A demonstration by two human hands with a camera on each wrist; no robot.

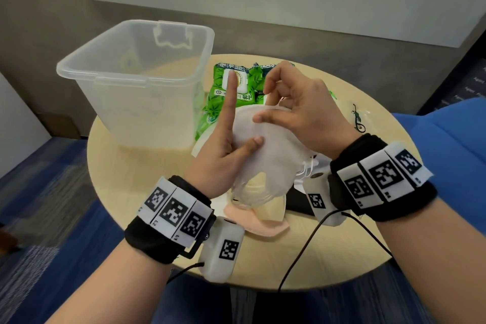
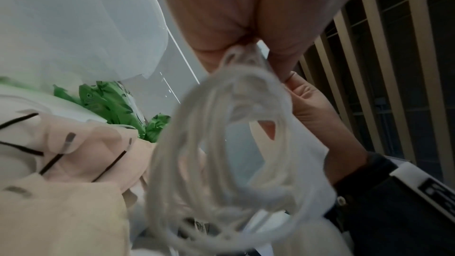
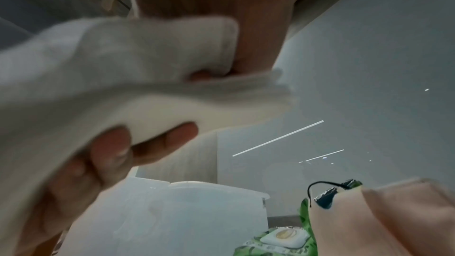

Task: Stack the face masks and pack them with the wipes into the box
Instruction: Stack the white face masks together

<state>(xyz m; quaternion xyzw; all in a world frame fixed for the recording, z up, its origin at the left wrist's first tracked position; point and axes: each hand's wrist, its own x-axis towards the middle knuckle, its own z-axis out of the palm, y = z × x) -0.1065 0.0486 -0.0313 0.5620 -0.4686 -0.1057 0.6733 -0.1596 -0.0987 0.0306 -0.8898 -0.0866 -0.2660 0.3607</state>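
Both hands hold a white face mask (image 1: 259, 163) (image 3: 103, 77) above the table's middle. My left hand (image 1: 226, 150) grips its left side with the thumb on top and the index finger pointing straight up. My right hand (image 1: 297, 110) pinches its upper edge. Its white ear loops (image 2: 221, 153) dangle close to the left wrist camera. Under the held mask lie more masks, pink (image 1: 263, 223) (image 2: 93, 153) and cream (image 1: 265, 212). Green wipes packs (image 1: 236, 87) (image 3: 280, 240) lie behind the hands. The clear plastic box (image 1: 136, 81) (image 3: 172, 211) stands open at the left.
The round light-wood table (image 1: 263, 258) has its near edge close to me. A mask with black loops (image 1: 357, 118) lies at the right edge. A dark flat object (image 1: 299, 200) lies under my right wrist. Black cables (image 1: 310, 244) hang from the wrist cameras.
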